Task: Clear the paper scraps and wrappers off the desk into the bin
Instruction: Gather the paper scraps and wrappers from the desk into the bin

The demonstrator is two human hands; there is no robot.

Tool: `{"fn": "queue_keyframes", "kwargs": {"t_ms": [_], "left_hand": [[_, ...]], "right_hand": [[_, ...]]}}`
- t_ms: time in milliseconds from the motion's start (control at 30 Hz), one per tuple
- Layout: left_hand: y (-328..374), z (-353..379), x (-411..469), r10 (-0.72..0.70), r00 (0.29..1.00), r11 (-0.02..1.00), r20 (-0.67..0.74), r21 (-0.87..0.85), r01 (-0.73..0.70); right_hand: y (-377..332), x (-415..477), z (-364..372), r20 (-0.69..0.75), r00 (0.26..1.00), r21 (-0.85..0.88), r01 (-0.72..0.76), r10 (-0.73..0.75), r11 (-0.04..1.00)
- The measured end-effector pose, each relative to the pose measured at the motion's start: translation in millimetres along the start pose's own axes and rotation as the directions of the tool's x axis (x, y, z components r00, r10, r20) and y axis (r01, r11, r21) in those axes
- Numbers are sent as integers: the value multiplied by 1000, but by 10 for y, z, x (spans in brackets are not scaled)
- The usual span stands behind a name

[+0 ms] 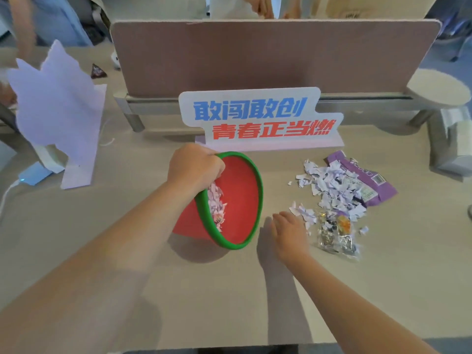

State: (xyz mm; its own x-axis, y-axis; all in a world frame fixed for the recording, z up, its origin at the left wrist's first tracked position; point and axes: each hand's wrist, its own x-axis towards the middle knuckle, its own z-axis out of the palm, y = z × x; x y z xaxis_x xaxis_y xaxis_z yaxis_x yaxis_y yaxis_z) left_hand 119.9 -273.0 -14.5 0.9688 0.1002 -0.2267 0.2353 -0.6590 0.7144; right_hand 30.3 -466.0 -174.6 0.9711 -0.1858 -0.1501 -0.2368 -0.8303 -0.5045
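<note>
Tipping the bin toward a pile of scraps while my other hand reaches to sweep them in.

My left hand (195, 166) fingers are curled tight over the green rim of the red bin (242, 200), tilting its mouth rightward; some scraps already lie inside. My right hand (290, 232) lies flat on the desk (127, 226), fingers loosely spread, holding nothing. The paper scraps (332, 190) lie just beyond those fingertips, to the right and away, a ragged pale-lilac heap stretching diagonally back. A crinkled clear wrapper (337, 237) sits just right of my fingers; a purple wrapper (367, 177) lies under the heap's far side. My right hand is nearer.
</note>
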Motion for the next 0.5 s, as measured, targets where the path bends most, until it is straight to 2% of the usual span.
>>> {"fn": "queue_keyframes", "kwargs": {"t_ms": [67,133,233,433,500], "left_hand": [[78,68,43,-47,999,997,-27,67,48],[153,143,99,-43,995,988,-88,147,55],[270,263,122,-51,994,969,-101,235,74],[439,484,121,-106,979,962,-175,231,145],[513,541,99,-122,974,968,-193,193,160]], "right_hand": [[142,89,99,136,983,-206,148,-122,967],[251,143,131,207,961,-250,235,-185,939],[452,148,102,217,935,-339,341,-280,877],[902,235,-304,207,937,-299,335,-282,893],[1022,230,-415,199,928,-331,365,-313,870]]}}
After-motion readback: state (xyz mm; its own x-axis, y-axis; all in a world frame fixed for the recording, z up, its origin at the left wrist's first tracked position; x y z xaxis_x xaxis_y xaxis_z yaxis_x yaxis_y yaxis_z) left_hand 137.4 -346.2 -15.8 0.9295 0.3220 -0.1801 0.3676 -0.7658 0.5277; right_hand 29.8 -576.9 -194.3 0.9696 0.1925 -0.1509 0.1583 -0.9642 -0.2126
